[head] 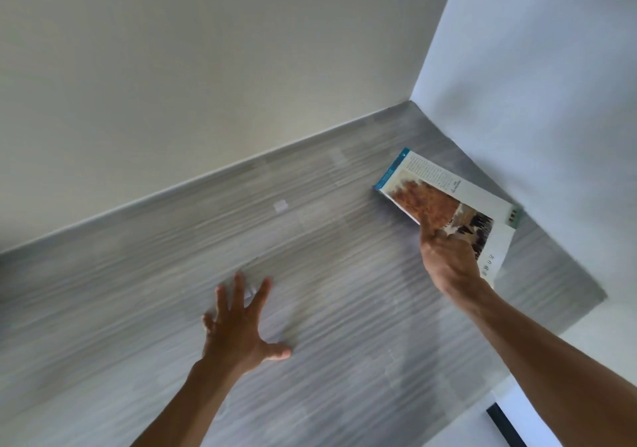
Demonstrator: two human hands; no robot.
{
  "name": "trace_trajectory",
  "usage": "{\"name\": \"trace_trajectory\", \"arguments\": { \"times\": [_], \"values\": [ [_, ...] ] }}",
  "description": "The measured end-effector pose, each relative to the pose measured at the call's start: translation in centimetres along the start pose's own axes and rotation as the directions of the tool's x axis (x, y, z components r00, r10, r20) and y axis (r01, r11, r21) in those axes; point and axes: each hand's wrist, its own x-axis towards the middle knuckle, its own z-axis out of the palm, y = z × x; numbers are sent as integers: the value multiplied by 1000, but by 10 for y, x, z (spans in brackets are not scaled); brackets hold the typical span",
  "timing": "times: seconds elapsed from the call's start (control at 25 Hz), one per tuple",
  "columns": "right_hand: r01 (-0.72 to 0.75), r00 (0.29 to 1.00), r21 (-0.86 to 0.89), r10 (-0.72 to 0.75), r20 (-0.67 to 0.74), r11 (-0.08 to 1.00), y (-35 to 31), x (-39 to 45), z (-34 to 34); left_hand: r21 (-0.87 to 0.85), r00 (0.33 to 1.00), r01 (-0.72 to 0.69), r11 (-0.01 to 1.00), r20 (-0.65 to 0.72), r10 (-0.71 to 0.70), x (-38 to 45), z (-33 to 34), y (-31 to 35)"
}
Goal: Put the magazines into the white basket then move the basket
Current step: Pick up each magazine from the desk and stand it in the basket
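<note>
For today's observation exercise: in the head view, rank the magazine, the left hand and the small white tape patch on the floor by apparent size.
1. magazine
2. left hand, nearer the camera, so this ranking is unsure
3. white tape patch

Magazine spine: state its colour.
Blue, on the magazine gripped by the right hand; head view shows it.

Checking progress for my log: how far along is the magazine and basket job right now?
Nothing looks finished: no white basket is in view. In hand: the right hand grips a magazine near the corner of the walls, over the grey floor. The left hand is spread open, holding nothing. Still left: getting this magazine into the basket, any others not visible here, then moving the basket.
</note>
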Motion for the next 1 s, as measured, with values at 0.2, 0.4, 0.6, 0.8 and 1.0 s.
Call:
{"name": "trace_trajectory", "arguments": {
  "times": [0.2,0.4,0.6,0.8,1.0],
  "values": [
    [-22,990,215,52,-133,976,-31,-11,-23,-39,999,14,999,35,-13,-2,-1,2],
    [322,928,354,-220,-299,878,-118,-53,-69,-244,999,-7,970,-41,-3,-17,-12,-8],
    [520,790,241,-354,-500,820,-183,-60,-164,-279,721,-45,959,-674,-162,-60,-55,-41],
    [688,584,7,-547,-600,725,-227,-69,-236,-60,641,-140,988,-766,44,-105,-109,-95],
    [768,447,47,-482,-753,638,-289,-91,-280,-366,858,1,930,-477,-188,-140,-114,-157]
  ]
}}
